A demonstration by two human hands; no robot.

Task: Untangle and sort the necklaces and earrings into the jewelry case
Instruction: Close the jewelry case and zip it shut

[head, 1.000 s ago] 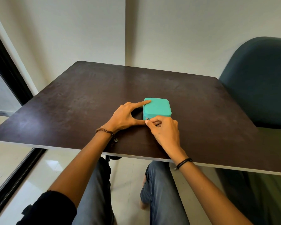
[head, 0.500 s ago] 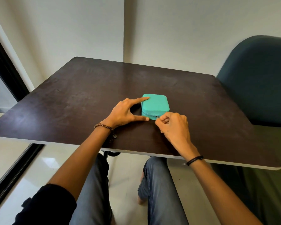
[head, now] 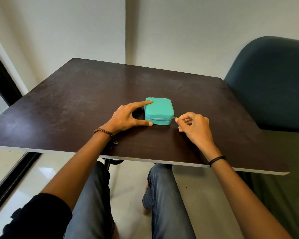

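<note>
The left hand braces the jewelry case with straight fingers; the right hand pinches the zipper pull. A hard tug could skid the case.

White walls, dark table, teal chair

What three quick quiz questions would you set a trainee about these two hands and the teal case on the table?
1. True or false: the lid of the teal jewelry case is raised.
2. What does the right hand pinch? A: the zipper pull at the case's near right corner. B: a necklace. C: an earring.
3. Fill in: the left hand steadies the case with its forefinger on the lid and its ___ against the near side.

Key: 1 false, the lid lies down. 2 A. 3 thumb.
</note>
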